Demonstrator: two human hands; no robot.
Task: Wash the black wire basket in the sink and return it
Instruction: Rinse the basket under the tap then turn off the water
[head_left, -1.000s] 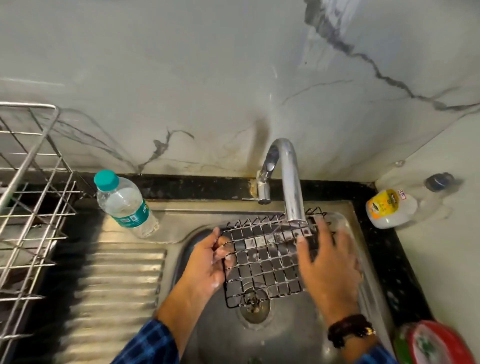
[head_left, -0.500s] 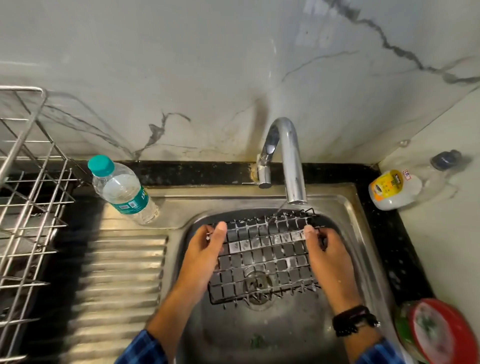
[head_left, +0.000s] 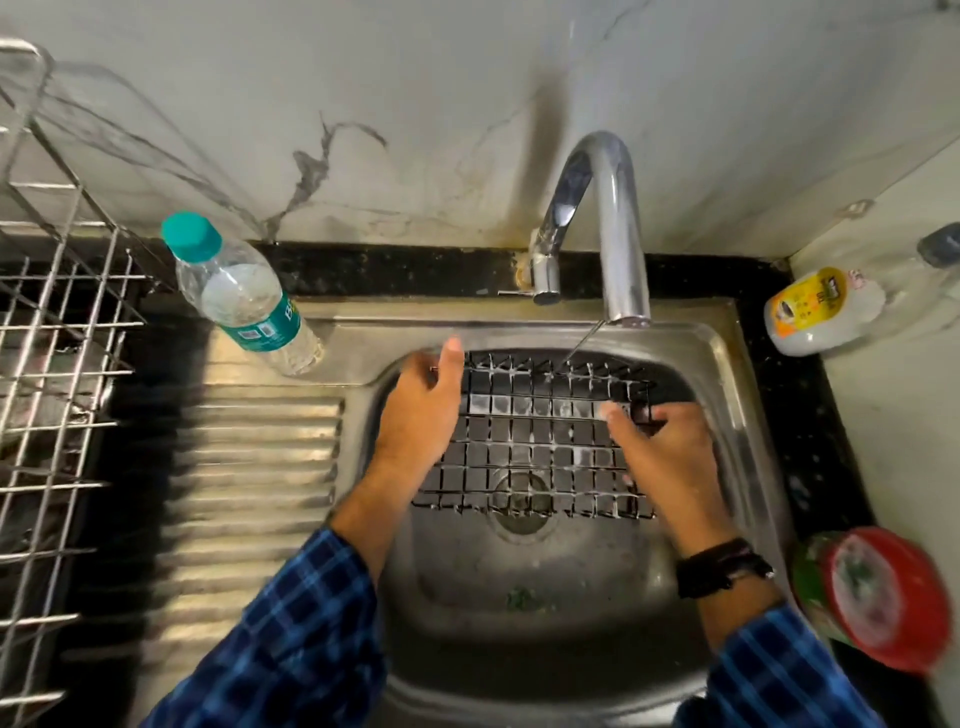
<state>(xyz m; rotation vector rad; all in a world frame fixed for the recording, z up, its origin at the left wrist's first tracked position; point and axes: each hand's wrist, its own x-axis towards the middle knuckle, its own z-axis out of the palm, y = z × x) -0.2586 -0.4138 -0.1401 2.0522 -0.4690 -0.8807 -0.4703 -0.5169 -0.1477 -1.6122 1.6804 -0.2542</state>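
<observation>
Basket: low in the sink, mesh face up, directly over the drain, which shows through the wires. Whether it rests on the basin floor or hangs clear cannot be told.

Your right hand is on its right side, with the thumb laid on the mesh and the fingers curled over the right rim, pinching it. Your left hand covers the left rim, thumb straight beside the far-left corner. Its fingers are hidden, so a grip cannot be confirmed. Both hands are blurred.

The tap ends above the far rim, and a thin stream slants onto the far wires.

A teal-capped bottle stands at the sink's far-left ledge, beside the drainboard. A wire rack is further left. On the black counter to the right are a yellow-labelled container and, nearer you, a red-lidded jar.
</observation>
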